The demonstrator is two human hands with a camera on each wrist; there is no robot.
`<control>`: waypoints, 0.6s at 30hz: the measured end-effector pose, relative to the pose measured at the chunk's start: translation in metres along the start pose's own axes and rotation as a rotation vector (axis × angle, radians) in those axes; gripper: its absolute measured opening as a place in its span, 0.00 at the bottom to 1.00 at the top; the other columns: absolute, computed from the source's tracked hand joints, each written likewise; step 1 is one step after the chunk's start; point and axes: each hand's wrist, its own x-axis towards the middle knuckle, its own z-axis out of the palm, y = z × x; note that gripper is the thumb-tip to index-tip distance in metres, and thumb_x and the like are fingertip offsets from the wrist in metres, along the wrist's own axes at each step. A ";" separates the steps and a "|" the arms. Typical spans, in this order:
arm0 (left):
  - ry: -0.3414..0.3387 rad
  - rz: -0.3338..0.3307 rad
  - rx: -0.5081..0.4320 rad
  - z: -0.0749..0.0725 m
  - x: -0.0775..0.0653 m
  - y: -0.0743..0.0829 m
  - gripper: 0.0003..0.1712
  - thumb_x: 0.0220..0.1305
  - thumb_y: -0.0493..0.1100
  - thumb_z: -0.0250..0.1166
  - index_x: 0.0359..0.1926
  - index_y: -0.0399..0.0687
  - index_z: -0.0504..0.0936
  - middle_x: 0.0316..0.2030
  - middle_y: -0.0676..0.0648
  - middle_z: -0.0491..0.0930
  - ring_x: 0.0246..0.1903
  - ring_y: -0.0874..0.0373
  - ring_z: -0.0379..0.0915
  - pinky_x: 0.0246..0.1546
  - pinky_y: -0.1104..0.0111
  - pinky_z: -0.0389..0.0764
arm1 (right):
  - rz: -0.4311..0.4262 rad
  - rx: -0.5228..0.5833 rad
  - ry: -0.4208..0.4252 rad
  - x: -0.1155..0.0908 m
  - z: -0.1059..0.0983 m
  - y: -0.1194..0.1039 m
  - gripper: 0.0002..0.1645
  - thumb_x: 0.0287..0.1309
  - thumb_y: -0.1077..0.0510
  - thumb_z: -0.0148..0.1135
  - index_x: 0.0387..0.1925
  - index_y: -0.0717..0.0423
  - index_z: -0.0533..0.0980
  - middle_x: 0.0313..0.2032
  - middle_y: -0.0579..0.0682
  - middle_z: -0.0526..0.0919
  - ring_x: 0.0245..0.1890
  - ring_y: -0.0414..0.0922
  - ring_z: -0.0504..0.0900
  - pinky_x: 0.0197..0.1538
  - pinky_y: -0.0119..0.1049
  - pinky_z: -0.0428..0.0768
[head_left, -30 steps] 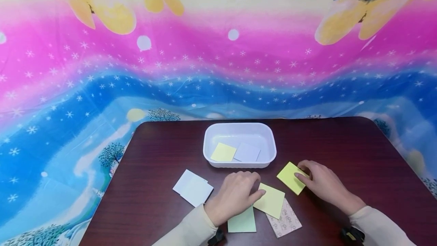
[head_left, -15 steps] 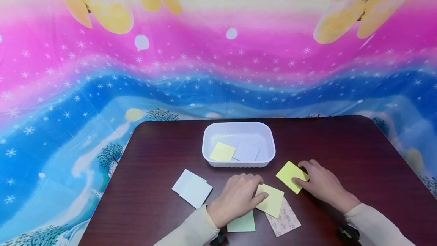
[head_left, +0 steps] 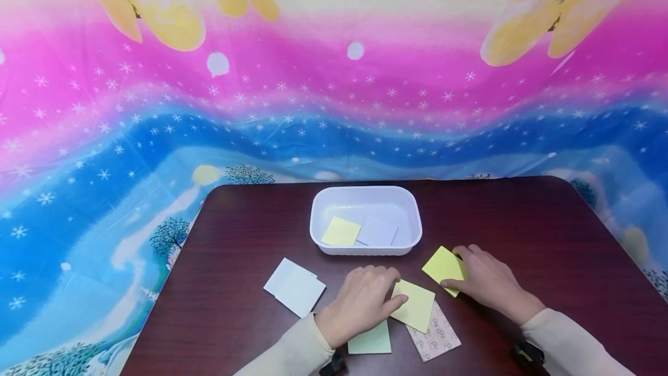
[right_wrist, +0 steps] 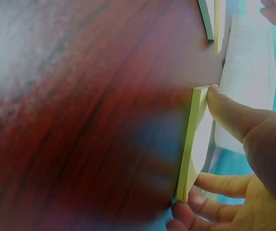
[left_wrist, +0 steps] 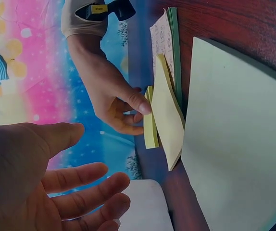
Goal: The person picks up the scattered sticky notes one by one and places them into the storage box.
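Observation:
My right hand point(head_left: 490, 280) holds a bright yellow sticky note pad point(head_left: 440, 267) at its near side. In the right wrist view, the thumb touches one corner of the yellow pad point(right_wrist: 188, 144) and the fingers curl at another. My left hand point(head_left: 360, 300) hovers with loosely bent fingers, overlapping a pale yellow pad point(head_left: 417, 306) in the head view. From the left wrist view, the left hand point(left_wrist: 66, 178) has nothing between thumb and fingers. Beneath the pale yellow pad lies a patterned pinkish pad point(head_left: 435, 335). A pale green pad point(head_left: 371, 338) lies partly hidden below the left hand.
Toward the back of the dark wooden table point(head_left: 235, 219) stands a white plastic tray point(head_left: 365, 251). Inside it are a light yellow pad point(head_left: 341, 231) and a pale lilac pad point(head_left: 378, 232). White pads point(head_left: 294, 287) overlap on the left. A printed cloth point(head_left: 313, 91) hangs behind.
The right hand's thumb has shifted toward the near corner of the bright yellow pad, and its fingers have come around the far edge. The left hand has barely moved.

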 end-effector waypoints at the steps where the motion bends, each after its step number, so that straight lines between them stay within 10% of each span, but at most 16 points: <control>1: 0.000 0.001 0.000 0.000 0.000 0.000 0.16 0.57 0.60 0.61 0.36 0.55 0.80 0.21 0.62 0.70 0.21 0.66 0.66 0.20 0.75 0.63 | 0.002 0.005 -0.004 0.000 0.000 0.000 0.53 0.30 0.27 0.68 0.51 0.63 0.73 0.35 0.54 0.75 0.26 0.44 0.69 0.24 0.41 0.71; 18: -0.018 -0.006 -0.005 0.002 -0.002 0.000 0.17 0.57 0.60 0.61 0.37 0.55 0.81 0.22 0.62 0.73 0.22 0.66 0.67 0.21 0.75 0.64 | 0.030 0.041 0.002 0.001 -0.001 -0.002 0.55 0.26 0.27 0.70 0.48 0.65 0.74 0.35 0.56 0.76 0.26 0.45 0.68 0.23 0.40 0.70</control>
